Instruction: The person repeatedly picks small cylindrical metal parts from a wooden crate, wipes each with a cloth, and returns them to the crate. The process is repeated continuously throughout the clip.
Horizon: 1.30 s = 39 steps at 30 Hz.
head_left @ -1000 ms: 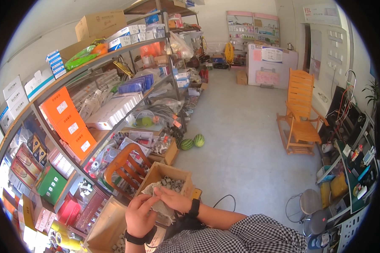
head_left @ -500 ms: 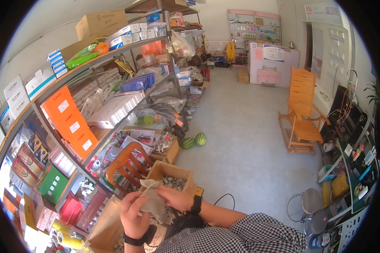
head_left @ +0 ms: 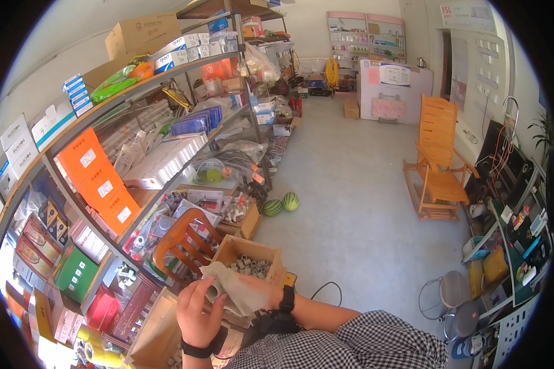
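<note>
My left hand [head_left: 197, 313] is closed around a small grey pipe fitting [head_left: 214, 291], its round open end showing between thumb and fingers. Against the fitting lies a beige cloth [head_left: 237, 294]. My right hand [head_left: 261, 291] is closed on this cloth from the other side, its fingers mostly covered by the fabric. Both hands are close together in front of my body. Just beyond them stands a wooden box [head_left: 276, 273] with several grey fittings [head_left: 250, 266] in it. Under my left hand is another wooden box [head_left: 149, 331], partly covered by my arm.
A wooden chair [head_left: 188, 240] stands at the left by the loaded shelf rack [head_left: 129, 237]. Two watermelons [head_left: 290, 201] lie on the floor ahead. Farther right are a rocking chair [head_left: 438, 163], round stools [head_left: 454, 289] and a cluttered desk [head_left: 523, 246].
The cloth has spread open and shifted over my right hand's fingers. The grey fitting's end now shows in my left hand, whose fingers have turned around it.
</note>
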{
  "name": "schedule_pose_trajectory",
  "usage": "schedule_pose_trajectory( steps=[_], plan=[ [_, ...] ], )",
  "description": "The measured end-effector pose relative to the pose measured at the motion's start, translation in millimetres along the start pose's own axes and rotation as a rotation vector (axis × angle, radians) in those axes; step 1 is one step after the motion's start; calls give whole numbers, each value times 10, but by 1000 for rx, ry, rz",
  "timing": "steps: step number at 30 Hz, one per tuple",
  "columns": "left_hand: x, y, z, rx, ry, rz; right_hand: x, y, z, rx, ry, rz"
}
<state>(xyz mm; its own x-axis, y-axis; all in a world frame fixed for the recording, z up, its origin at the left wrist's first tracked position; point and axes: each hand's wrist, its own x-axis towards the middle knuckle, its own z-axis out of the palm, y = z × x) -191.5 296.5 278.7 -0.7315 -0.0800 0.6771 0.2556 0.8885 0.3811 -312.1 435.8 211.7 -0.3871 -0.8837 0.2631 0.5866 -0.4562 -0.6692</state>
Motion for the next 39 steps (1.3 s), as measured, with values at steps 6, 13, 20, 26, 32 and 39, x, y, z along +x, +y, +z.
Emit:
schedule_pose_trajectory(
  steps=[6,13,20,26,32,39],
  plan=[
    [-10,-51,11,-34,-37,32,80,160,-56,-540,139,-122],
    [-38,-51,60,-84,-38,177,38,168,-249,81,207,61],
    [-45,-16,39,-70,3,33,60,152,-142,-412,98,-98],
    [-70,-53,48,-55,-76,-12,45,176,-162,-419,176,-105],
    [-58,-52,63,-66,-24,51,60,160,-114,-546,102,-149],
    [-61,-23,89,-54,-38,-38,73,121,-105,-489,240,-101]
  ],
)
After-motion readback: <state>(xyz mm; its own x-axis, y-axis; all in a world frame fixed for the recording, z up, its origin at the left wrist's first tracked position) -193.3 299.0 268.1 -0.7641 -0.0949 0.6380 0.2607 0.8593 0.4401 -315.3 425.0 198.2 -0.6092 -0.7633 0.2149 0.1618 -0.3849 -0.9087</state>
